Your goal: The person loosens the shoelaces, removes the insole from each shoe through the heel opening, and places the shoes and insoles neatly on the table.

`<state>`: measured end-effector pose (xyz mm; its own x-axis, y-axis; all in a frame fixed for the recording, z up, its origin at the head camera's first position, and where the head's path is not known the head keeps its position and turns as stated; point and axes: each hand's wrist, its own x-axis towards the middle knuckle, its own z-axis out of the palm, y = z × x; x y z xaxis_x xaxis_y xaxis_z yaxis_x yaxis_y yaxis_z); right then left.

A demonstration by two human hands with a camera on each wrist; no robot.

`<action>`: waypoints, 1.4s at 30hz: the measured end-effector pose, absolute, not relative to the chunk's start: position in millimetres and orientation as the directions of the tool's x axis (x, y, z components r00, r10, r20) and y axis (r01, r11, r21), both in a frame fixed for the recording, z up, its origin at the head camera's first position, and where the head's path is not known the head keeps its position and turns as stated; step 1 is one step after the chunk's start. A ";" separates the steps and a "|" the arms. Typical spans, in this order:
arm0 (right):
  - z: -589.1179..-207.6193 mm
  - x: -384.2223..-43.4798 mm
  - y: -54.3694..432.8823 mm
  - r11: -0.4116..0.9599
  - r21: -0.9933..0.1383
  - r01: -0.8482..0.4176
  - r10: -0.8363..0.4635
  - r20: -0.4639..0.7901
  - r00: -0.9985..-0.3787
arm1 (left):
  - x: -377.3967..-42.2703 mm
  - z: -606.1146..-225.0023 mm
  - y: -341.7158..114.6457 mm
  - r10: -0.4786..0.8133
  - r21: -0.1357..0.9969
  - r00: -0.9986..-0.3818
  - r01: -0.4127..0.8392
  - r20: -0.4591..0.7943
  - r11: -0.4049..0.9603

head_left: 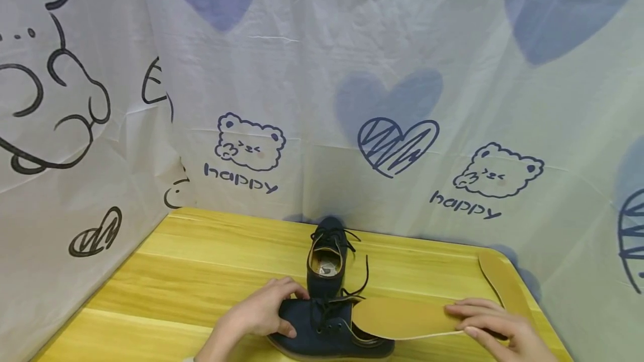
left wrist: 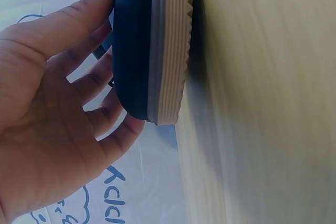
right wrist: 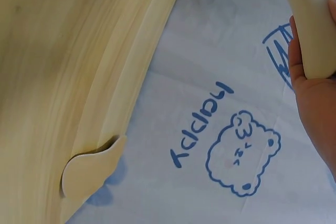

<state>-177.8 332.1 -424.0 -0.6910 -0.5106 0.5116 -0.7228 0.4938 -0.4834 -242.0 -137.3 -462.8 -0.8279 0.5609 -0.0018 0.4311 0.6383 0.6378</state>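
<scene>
A dark navy lace-up shoe lies sideways near the table's front, toe to the left, with a ribbed tan sole. My left hand grips its toe, thumb on the near side and fingers on the far side. In my right hand is a tan insole, pinched at its right end between thumb and fingers. The insole's wide left end overlaps the shoe's opening in the head view. The right wrist view catches the held insole and part of my right hand at its right edge.
A second navy shoe stands behind, toe toward the back, its laces loose. Another insole lies at the table's right edge. The wooden table meets a printed white cloth at the back and sides.
</scene>
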 end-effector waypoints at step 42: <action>-487.0 -250.0 363.6 0.850 -0.420 -0.318 0.147 0.769 -0.622 | -241.5 -464.3 -138.1 0.558 0.617 -0.830 0.443 0.008 0.650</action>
